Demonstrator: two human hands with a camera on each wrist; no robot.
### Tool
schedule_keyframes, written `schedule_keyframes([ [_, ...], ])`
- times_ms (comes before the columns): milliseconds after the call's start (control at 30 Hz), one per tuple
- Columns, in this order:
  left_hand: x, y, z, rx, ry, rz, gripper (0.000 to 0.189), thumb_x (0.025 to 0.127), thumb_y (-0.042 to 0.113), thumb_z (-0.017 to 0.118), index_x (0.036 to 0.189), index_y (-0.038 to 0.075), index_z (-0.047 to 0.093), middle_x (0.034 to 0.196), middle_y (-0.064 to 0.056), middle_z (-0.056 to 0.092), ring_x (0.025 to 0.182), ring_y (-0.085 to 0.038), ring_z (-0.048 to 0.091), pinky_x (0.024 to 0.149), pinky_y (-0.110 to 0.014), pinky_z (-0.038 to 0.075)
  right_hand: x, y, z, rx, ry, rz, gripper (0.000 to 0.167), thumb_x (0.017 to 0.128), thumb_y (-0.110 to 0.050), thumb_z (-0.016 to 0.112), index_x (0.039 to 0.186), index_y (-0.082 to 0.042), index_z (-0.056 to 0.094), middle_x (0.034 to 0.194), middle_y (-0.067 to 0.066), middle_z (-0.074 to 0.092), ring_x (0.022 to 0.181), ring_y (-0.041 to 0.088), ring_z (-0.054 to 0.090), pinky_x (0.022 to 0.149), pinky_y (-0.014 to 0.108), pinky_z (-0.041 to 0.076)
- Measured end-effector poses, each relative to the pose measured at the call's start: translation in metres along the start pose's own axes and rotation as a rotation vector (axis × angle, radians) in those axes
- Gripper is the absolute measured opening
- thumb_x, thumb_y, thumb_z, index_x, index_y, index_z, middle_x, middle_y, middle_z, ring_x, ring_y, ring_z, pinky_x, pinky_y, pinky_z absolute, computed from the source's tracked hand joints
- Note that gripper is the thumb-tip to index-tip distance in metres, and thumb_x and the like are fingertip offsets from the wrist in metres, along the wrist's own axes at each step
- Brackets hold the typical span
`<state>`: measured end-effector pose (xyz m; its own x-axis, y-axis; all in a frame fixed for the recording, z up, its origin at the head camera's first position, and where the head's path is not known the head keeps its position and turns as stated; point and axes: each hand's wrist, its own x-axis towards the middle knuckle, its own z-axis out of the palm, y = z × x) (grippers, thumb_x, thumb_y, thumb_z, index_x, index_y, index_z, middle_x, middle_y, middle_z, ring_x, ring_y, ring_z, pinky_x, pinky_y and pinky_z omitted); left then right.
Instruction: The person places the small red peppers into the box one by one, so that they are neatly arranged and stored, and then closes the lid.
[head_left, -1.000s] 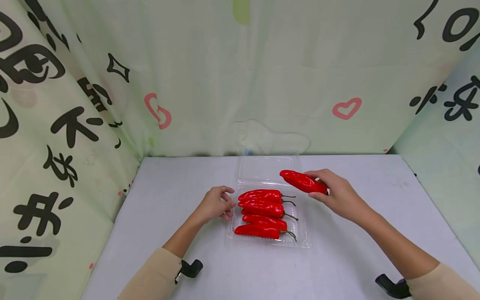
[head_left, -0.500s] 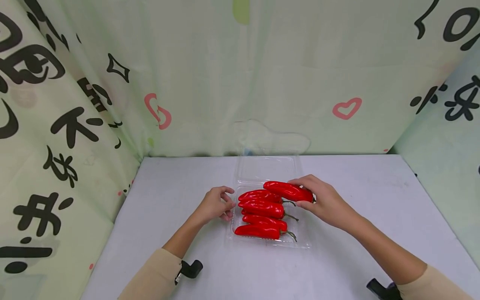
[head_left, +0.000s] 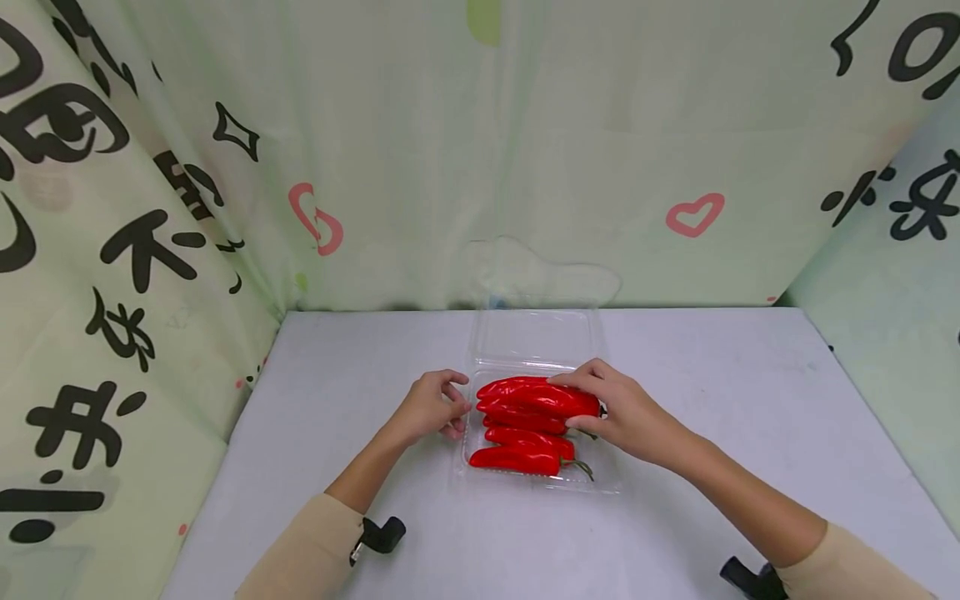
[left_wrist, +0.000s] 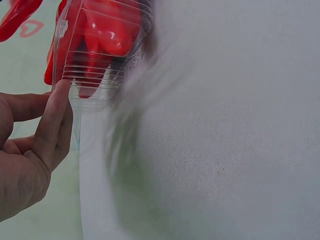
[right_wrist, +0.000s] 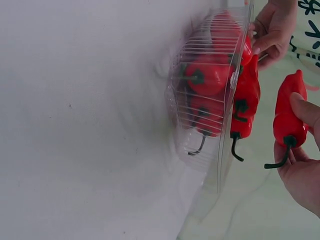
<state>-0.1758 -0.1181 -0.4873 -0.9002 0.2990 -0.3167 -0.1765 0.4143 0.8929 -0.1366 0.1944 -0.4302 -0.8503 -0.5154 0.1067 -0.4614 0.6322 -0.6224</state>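
My right hand (head_left: 626,412) grips a glossy red chili pepper (head_left: 551,398) near its stem end, thumb on the near side. In the right wrist view this chili pepper (right_wrist: 286,100), green stem hanging free, stands apart from the others. It overlaps the upper peppers in the head view. Several red peppers (head_left: 517,460) lie side by side in a clear plastic clamshell box (head_left: 600,475), tips left and stems right. The left hand (head_left: 435,407) rests at the box's left side, fingers loosely bent; a fingertip touches the ribbed rim (left_wrist: 57,60).
The clear lid (head_left: 536,337) lies folded back behind the box, reaching the table's far edge. A white table (head_left: 360,350) carries everything. Pale green printed curtains (head_left: 397,167) enclose the back and sides. Black camera mounts (head_left: 382,535) sit on both wrists.
My right hand has brought the chili pepper left and down, from beyond the box's right rear corner to over the upper peppers. The left hand has stayed put.
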Motion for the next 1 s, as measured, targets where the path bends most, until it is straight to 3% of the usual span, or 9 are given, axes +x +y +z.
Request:
schedule_keyframes([
  [300,0.003,-0.001,0.000,0.007,0.014,-0.003,0.045,0.096,0.007,0.070,0.138,-0.002,0.056,0.098,-0.019,0.067,0.060,-0.019,0.070,0.059,-0.030,0.063,0.000,-0.007,0.013,-0.034,-0.038,-0.033,0.058,0.085,-0.007,0.084,0.138,-0.016,0.064,0.119,0.004,0.060,0.106,0.019,0.059,0.073,0.020,0.061],
  [1000,0.001,0.000,0.000,0.015,0.014,-0.010,0.046,0.095,0.008,0.071,0.138,-0.001,0.056,0.097,-0.019,0.067,0.059,-0.019,0.068,0.059,-0.029,0.063,0.000,-0.013,0.034,-0.114,-0.066,-0.102,0.055,0.082,-0.010,0.087,0.133,-0.015,0.068,0.111,0.001,0.058,0.101,0.016,0.057,0.071,0.015,0.058],
])
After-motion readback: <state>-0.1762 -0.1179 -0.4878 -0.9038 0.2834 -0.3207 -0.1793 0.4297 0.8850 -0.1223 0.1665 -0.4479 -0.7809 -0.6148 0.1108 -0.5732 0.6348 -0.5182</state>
